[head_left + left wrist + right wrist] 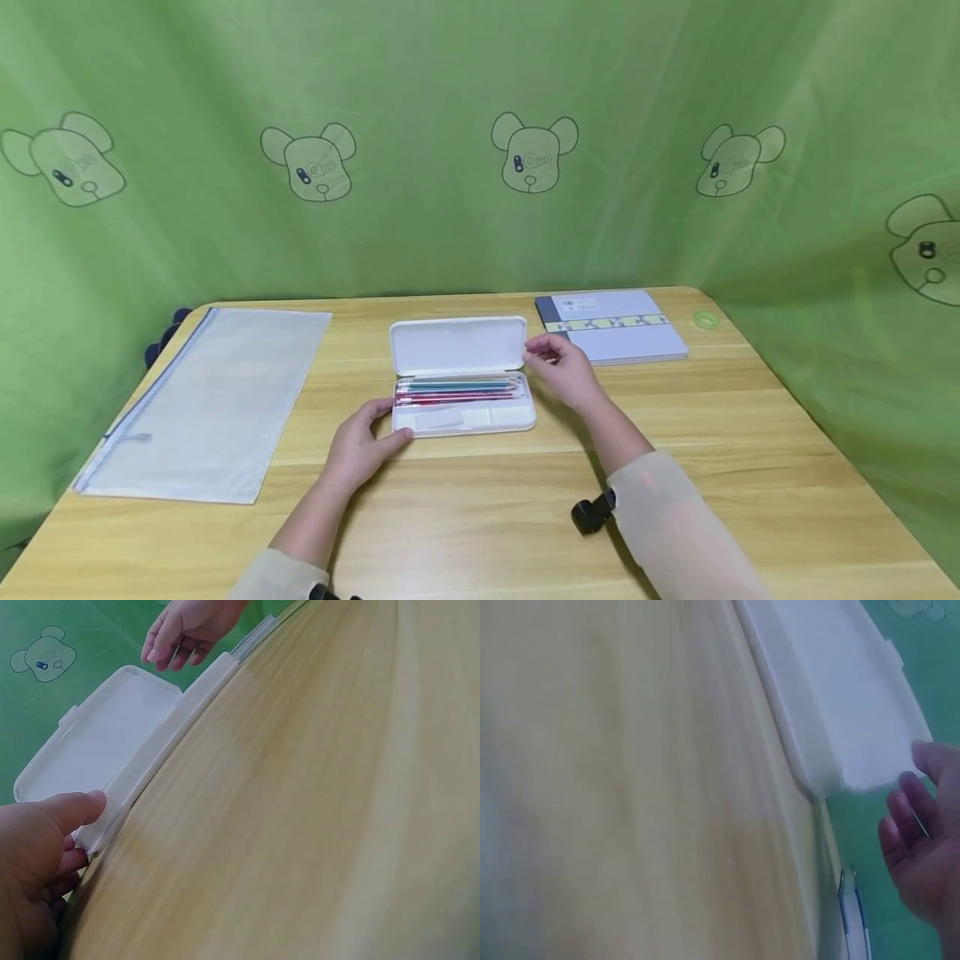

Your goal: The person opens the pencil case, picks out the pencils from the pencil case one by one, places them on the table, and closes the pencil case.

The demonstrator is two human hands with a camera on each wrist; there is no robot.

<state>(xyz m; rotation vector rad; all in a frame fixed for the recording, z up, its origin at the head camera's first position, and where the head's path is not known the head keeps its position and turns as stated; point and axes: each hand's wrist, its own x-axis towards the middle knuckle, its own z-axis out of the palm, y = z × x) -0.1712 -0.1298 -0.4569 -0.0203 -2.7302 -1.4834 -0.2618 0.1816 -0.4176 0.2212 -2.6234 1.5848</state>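
A white pencil case (463, 423) lies on the table with its lid (459, 346) raised at the back. Inside it, several pencils (457, 390) in teal and red lie side by side, with small white pieces (438, 418) in front of them. My left hand (358, 446) grips the case's left end, thumb on the front rim and fingers around the side. Close by the lid's right edge is my right hand (566, 372), its fingers loosely bent. The left wrist view shows a small gap between that hand (195, 626) and the lid (120, 727).
A translucent zip pouch (206, 404) lies flat at the left. At the back right lies a stack of pale notebooks (630, 340) with a patterned band, and beyond it a green tape roll (706, 320). Green printed curtains (427, 225) enclose the wooden table (465, 517).
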